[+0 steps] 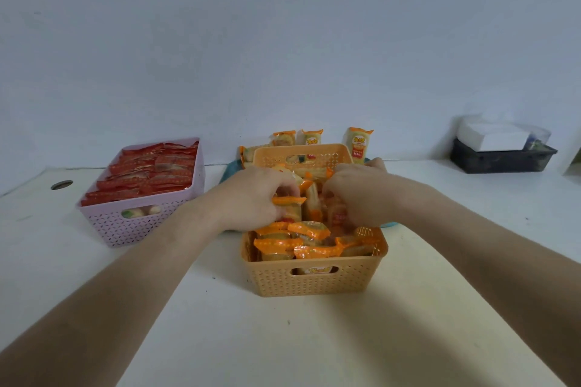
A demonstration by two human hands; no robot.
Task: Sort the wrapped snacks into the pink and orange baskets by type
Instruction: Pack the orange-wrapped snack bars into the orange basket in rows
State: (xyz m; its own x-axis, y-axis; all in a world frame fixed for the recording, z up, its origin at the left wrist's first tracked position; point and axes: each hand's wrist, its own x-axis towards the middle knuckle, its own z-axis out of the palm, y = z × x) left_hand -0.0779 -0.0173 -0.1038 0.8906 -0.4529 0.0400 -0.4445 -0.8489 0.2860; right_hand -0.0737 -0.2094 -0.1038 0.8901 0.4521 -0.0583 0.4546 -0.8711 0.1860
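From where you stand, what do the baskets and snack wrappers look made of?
The orange basket and pink basket: probably moulded plastic, matte, with perforated lattice walls and handle slots. The snack wrappers: likely thin glossy plastic film, crinkled, shiny, partly see-through.

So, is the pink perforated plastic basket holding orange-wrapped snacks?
No, the pink perforated plastic basket shows only red-wrapped snacks on top.

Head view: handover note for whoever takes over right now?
Left hand: grips an orange snack over the orange basket.
Right hand: fingers curled into the same pile, grip unclear.
Done: red snacks fill the pink basket; orange basket nearly full.
Left: loose snacks standing behind the orange basket.
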